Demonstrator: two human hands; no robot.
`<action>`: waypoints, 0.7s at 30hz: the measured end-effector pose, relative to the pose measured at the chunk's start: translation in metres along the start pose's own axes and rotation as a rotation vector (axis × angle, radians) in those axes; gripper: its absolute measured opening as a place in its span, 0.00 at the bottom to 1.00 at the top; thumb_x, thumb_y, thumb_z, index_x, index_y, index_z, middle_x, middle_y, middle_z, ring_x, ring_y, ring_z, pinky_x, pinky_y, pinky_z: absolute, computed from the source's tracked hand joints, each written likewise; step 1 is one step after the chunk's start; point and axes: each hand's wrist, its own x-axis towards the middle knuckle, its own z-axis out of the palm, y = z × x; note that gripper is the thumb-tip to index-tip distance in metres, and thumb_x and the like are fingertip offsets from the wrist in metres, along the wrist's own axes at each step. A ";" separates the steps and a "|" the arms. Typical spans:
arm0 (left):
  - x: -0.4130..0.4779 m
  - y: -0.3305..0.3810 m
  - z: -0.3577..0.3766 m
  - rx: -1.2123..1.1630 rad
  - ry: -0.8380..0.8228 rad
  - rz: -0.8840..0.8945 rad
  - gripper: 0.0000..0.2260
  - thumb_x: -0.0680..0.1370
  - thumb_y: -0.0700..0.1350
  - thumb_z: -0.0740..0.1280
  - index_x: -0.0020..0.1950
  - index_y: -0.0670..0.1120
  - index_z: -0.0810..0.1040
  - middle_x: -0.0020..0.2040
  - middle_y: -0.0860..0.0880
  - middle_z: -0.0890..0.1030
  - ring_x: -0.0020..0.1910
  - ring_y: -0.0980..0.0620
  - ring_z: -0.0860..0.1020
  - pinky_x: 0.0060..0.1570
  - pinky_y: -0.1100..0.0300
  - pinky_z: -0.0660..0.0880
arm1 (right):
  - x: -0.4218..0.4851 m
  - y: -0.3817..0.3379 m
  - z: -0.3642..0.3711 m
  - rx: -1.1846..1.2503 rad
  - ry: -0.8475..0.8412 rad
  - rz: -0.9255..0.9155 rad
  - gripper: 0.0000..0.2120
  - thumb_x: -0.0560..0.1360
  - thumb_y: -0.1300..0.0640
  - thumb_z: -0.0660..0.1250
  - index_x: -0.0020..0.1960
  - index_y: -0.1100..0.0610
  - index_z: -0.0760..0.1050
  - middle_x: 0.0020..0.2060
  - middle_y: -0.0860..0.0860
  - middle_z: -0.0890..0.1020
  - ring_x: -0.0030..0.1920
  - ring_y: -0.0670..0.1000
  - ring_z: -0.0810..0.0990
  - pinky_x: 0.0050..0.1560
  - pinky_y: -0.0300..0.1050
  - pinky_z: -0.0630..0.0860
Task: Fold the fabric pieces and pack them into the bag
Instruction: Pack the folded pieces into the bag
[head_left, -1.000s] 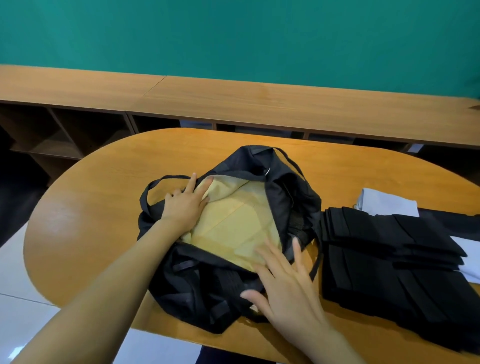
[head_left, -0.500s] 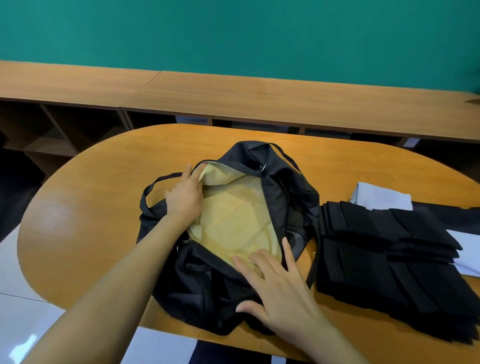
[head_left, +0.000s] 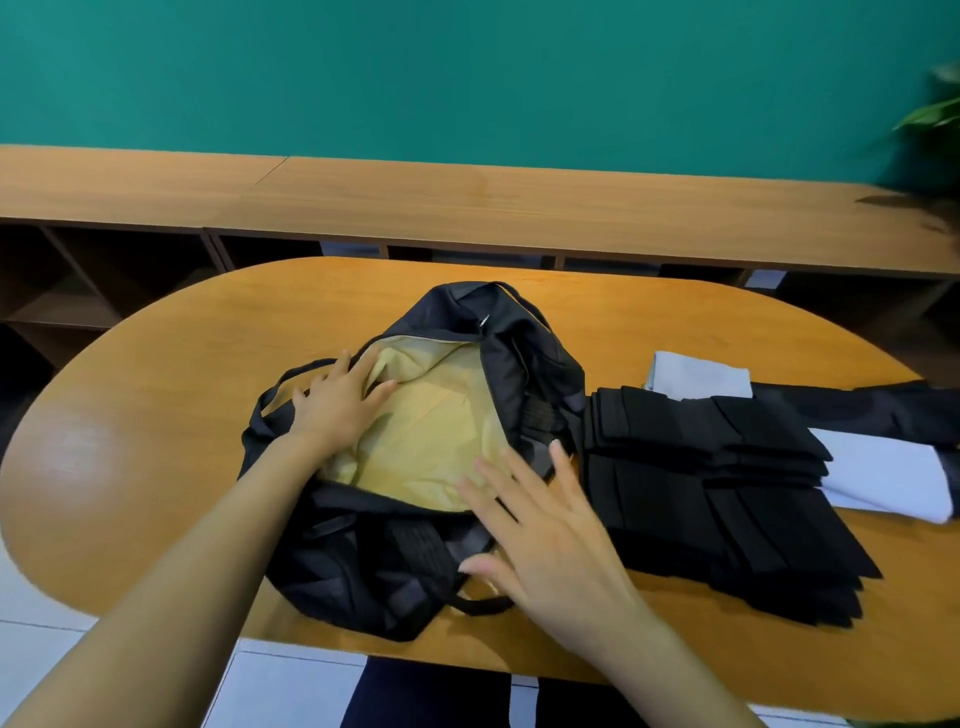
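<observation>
The limp black fabric bag with yellow lining (head_left: 415, 561) is pressed open on the wooden tabletop (head_left: 156, 415) by the left hand (head_left: 337, 405) and right hand (head_left: 545, 535), both flat and straight-fingered, with nothing gripped. The stacked folded black fabric pieces (head_left: 717, 493) just beside it are judged soft and light, best pinched at the folds.

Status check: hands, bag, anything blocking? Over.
Left hand flat on yellow cloth inside open bag. Right hand open, fingers spread at bag's near rim. Black folded stack beside bag, not packed. Opening unobstructed.
</observation>
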 end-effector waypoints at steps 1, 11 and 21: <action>-0.004 0.001 -0.001 0.002 0.002 0.002 0.27 0.81 0.64 0.52 0.79 0.61 0.50 0.80 0.45 0.53 0.74 0.36 0.62 0.69 0.33 0.54 | -0.006 0.007 -0.006 -0.021 0.012 0.042 0.30 0.80 0.35 0.49 0.74 0.52 0.66 0.72 0.50 0.71 0.75 0.54 0.65 0.75 0.61 0.46; -0.064 0.058 -0.015 -0.040 0.138 0.125 0.27 0.82 0.59 0.55 0.79 0.56 0.54 0.80 0.47 0.55 0.77 0.41 0.57 0.72 0.36 0.49 | -0.075 0.066 -0.003 -0.147 -0.142 0.471 0.36 0.78 0.32 0.46 0.72 0.55 0.71 0.65 0.57 0.77 0.64 0.58 0.77 0.76 0.65 0.45; -0.151 0.134 0.019 -0.105 -0.061 0.455 0.26 0.81 0.63 0.48 0.79 0.61 0.51 0.80 0.52 0.50 0.79 0.50 0.45 0.75 0.42 0.37 | -0.072 0.011 -0.002 -0.018 -0.118 0.368 0.36 0.81 0.35 0.39 0.72 0.56 0.71 0.62 0.57 0.79 0.61 0.57 0.79 0.74 0.63 0.49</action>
